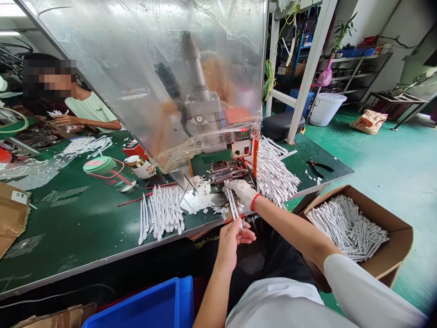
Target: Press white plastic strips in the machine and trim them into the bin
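Bench: the green tabletop (85, 223) runs across in front of me.
Machine: the press (204, 107) stands on it behind clear sheeting, its metal block (221, 172) just beyond my grip.
Heap: white pieces (276, 175) lie right of the press.
Row: more white pieces (166, 210) lie to my left.
Right hand: gloved (243, 192), my fingers bent around the strips' far ends.
Left hand: bare (231, 241), I pinch their near ends, other fingers loosely curled.
Held strips: slim and white (232, 203), they span between my hands at the bench's front edge.
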Motion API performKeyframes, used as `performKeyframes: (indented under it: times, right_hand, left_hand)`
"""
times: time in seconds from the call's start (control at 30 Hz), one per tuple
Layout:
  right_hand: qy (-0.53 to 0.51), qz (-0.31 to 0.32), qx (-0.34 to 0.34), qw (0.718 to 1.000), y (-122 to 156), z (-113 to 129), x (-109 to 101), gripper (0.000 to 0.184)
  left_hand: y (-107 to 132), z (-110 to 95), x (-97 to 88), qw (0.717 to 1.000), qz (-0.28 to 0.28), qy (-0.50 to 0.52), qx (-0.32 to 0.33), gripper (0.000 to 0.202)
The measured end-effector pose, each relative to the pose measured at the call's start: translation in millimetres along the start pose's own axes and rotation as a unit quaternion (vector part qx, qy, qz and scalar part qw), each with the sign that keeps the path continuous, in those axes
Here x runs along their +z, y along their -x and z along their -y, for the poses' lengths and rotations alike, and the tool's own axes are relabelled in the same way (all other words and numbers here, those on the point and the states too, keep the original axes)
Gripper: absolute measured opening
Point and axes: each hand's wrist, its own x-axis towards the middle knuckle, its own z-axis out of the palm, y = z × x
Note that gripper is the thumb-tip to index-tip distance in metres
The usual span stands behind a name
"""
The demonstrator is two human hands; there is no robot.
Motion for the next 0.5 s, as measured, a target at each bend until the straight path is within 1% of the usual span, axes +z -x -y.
performKeyframes:
  times: [0.07,0.13,0.17,0.2,0.23,0.3,0.37,0.43,0.5]
  right_hand:
    - [-0.009,0.012,0.006,1.0,9,1,-2,0.035]
    - [-0.033,0.033,0.005,0.999,21,4,-6,0.036]
    - [-0.051,0.043,-0.002,0.998,28,6,-8,0.038]
    - [-0.072,0.048,-0.012,0.996,34,8,-10,0.039]
    - [-0.094,0.046,-0.024,0.994,41,10,-12,0.04]
    - [-0.145,0.026,-0.053,0.988,52,11,-14,0.04]
    - [-0.197,-0.001,-0.079,0.977,61,9,-11,0.038]
    - [-0.242,-0.026,-0.103,0.964,67,3,-3,0.037]
    - [-0.265,-0.051,-0.117,0.956,71,-1,7,0.036]
  left_hand:
    - [6,6,-4.4,1.0,0.014,-0.006,0.004,0.05]
    - [14,13,-11.5,0.999,0.047,-0.022,-0.002,0.047]
    - [18,17,-15.3,0.997,0.063,-0.04,-0.006,0.047]
    - [23,20,-18.7,0.996,0.067,-0.066,-0.003,0.047]
    - [29,23,-21.5,0.993,0.058,-0.099,0.008,0.048]
    - [40,24,-24.0,0.985,0.013,-0.166,0.052,0.05]
    - [50,21,-22.9,0.974,-0.025,-0.206,0.086,0.051]
    - [58,18,-20.9,0.975,-0.035,-0.208,0.073,0.053]
    - [65,16,-21.7,0.981,-0.047,-0.187,0.034,0.052]
